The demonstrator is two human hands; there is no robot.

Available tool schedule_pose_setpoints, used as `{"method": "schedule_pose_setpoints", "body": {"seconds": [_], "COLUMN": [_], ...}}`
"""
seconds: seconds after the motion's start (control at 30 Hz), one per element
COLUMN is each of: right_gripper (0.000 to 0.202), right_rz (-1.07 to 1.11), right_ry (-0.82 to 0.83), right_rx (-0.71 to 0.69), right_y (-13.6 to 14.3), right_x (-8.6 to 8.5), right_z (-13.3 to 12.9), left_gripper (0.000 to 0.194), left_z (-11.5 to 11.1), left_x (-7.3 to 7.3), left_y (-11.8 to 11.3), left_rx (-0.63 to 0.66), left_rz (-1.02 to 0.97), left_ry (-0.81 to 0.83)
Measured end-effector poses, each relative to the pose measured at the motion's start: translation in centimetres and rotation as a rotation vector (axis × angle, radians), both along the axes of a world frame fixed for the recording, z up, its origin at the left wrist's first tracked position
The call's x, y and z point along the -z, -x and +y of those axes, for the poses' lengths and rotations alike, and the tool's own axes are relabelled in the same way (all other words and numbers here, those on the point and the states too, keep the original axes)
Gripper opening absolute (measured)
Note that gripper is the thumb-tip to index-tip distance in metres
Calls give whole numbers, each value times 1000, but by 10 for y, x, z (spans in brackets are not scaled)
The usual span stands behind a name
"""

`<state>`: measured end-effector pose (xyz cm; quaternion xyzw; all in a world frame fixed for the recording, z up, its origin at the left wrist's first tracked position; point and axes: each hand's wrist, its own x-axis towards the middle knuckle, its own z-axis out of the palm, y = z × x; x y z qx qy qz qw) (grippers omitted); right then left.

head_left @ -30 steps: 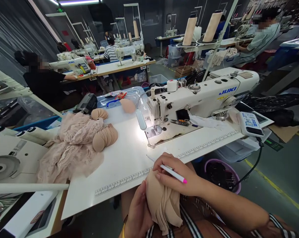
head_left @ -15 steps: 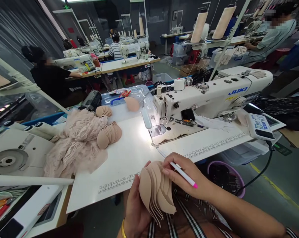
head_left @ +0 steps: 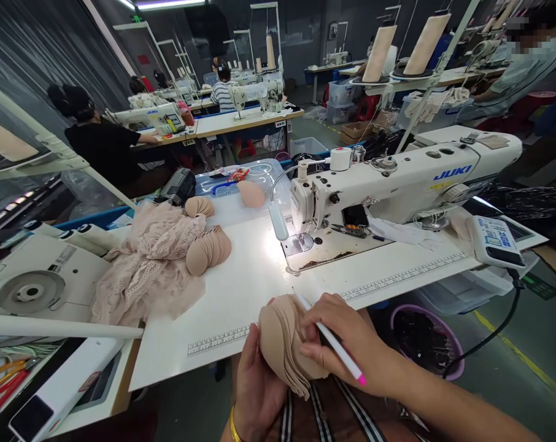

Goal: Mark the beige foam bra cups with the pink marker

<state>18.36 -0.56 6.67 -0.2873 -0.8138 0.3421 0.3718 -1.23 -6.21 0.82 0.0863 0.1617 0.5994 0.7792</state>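
Observation:
In the head view, my left hand is closed around a fanned stack of beige bra cups above my lap, at the table's front edge. My right hand grips a white marker pen with a pink end, its other end pointing up and away from me. The right fingertips touch or lie very close to the stack's right side; the exact contact is hidden. Farther left on the white table lie another fanned stack of beige cups and a heap of beige lace fabric.
A white JUKI sewing machine with a lit lamp stands behind my hands. Scissors lie on its bed. A clear plastic lid carries a single cup. A purple bin stands below right. Co-workers sit farther back.
The cups in the stack sit closer together, and my right hand has come in lower against their right side with the pen. The whole view has shifted slightly.

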Motion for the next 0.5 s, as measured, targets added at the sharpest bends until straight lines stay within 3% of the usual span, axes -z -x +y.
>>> {"method": "schedule_pose_setpoints", "body": {"seconds": [0.1, 0.27, 0.4, 0.5], "right_gripper": [17, 16, 16, 13], "right_rz": [-61, 113, 167, 141], "right_ry": [-79, -103, -235, -276], "right_rx": [-1, 87, 184, 110], "right_y": [4, 10, 19, 24], "right_x": [3, 8, 19, 26], "right_z": [-6, -7, -8, -10], "left_gripper": [43, 50, 52, 47], "left_z": [0, 0, 2, 2], "left_x": [2, 9, 9, 6], "left_y": [1, 0, -3, -3], "left_rx": [-47, -77, -66, -71], "left_rz": [-18, -18, -38, 4], "left_ry": [17, -7, -66, -63]}}
